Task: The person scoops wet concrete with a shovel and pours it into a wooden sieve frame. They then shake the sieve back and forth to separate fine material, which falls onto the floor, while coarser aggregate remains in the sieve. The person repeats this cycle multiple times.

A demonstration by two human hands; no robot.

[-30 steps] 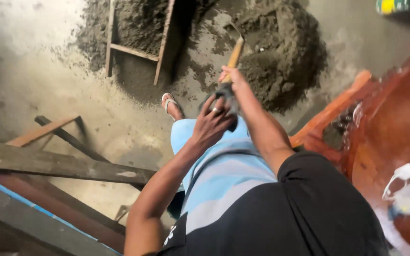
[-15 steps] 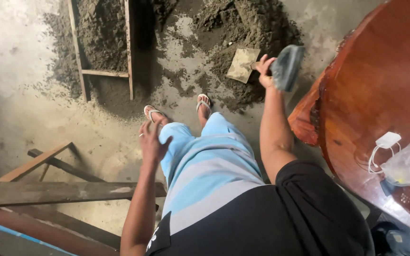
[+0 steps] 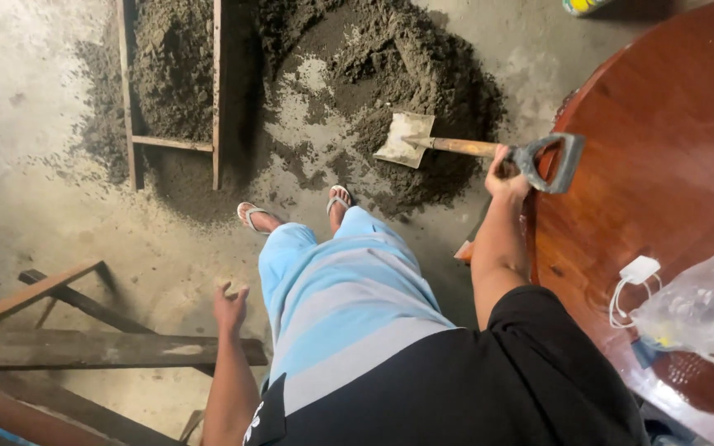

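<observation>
My right hand (image 3: 507, 175) grips a shovel (image 3: 464, 147) near its grey D-shaped grip, at the right of the view. The wooden shaft runs leftwards and the pale blade rests on a heap of dark sand or mortar (image 3: 390, 91) on the concrete floor. My left hand (image 3: 230, 307) hangs free at the lower left, fingers loosely spread, holding nothing, just above a wooden plank (image 3: 84, 347). My legs in light blue striped shorts and my feet in sandals (image 3: 249, 215) stand at the edge of the heap.
A wooden frame (image 3: 171, 99) lies on more sand at the upper left. A round reddish wooden tabletop (image 3: 663, 165) fills the right side, carrying a white charger with cable (image 3: 638, 271) and a clear plastic bag (image 3: 700, 310). Planks lie at the lower left.
My left hand let go of the shovel and dropped to my side. My right hand swung the shovel to the right, and the blade now lies on the heap.
</observation>
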